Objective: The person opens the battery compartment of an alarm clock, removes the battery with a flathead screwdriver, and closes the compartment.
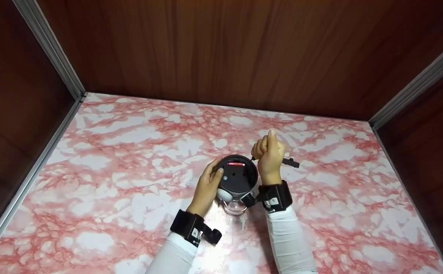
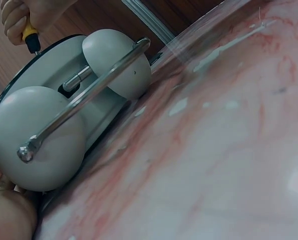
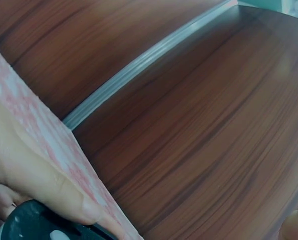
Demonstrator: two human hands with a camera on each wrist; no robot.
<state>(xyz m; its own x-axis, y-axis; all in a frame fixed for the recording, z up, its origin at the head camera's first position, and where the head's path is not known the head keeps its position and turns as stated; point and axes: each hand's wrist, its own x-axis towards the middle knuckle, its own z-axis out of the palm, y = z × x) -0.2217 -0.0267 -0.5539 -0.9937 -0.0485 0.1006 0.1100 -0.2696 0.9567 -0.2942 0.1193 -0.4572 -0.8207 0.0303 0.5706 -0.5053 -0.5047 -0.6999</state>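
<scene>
A twin-bell alarm clock lies with its dark back up, a red battery showing in its open compartment. My left hand grips its left side, thumb over the rim. Two pale bells and a metal handle face the left wrist camera. My right hand, fingers curled, holds a yellow and black screwdriver at the clock's right; its shaft points toward the rim. A small dark piece shows right of that hand; whether held or lying there I cannot tell.
Pink and white marbled tabletop lies under the clock. Brown wood-grain panels with metal corner strips close off the back and both sides. A dark camera mount sticks out from my left wrist.
</scene>
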